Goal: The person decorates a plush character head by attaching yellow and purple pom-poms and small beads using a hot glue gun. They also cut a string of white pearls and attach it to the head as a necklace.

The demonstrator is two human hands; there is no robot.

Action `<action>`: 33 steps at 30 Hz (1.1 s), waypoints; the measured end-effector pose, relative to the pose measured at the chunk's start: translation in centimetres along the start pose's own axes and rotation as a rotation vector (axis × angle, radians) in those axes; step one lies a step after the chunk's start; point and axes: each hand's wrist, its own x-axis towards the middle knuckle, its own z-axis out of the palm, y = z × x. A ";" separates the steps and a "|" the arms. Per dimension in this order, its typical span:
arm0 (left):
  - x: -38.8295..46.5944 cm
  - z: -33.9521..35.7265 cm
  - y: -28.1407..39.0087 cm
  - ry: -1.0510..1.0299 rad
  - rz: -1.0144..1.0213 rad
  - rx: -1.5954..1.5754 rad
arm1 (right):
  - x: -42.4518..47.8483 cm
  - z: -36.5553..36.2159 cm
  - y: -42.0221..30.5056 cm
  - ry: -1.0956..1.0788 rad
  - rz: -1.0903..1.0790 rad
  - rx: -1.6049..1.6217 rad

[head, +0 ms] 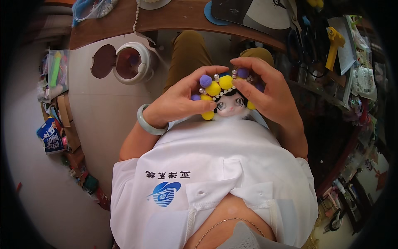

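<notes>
A doll [231,106] with a pale face, black hair and white fluffy trim at its neck is held upright against my lap, facing up at me. Its headdress has yellow pompoms [213,88], purple pompoms [205,81], pearl stalks and a string of small pearls along the brow. My left hand [189,93], a pale bangle on its wrist, grips the headdress's left side with the thumb by the yellow pompoms. On the other side, my right hand [264,84] curls around the headdress, thumb tip at the top yellow pompom. Fingers hide part of the far side.
Ahead runs a wooden table edge [183,25] with a dangling bead string [136,18], a blue disc [211,15], scissors [298,40] and a yellow tool [334,46]. A white bin [144,63] with its lid up stands on the floor; packed bags [51,135] lie left.
</notes>
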 end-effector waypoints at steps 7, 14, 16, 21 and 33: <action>0.1 0.0 -0.5 0.025 0.037 0.081 | 0.2 0.6 -0.4 -0.017 -0.197 -0.268; 0.0 -0.1 -0.6 0.061 0.053 0.147 | -0.1 -0.5 -0.8 -0.054 0.008 -0.114; 0.0 0.0 -0.8 0.066 0.061 0.140 | -0.5 0.2 -0.3 0.083 -0.094 -0.221; -0.1 0.2 -0.7 0.077 0.035 0.156 | -0.5 0.9 -0.6 0.080 -0.504 -0.370; -0.8 -0.6 -0.8 -0.103 0.002 0.060 | -0.6 1.3 0.0 0.012 -0.667 -0.438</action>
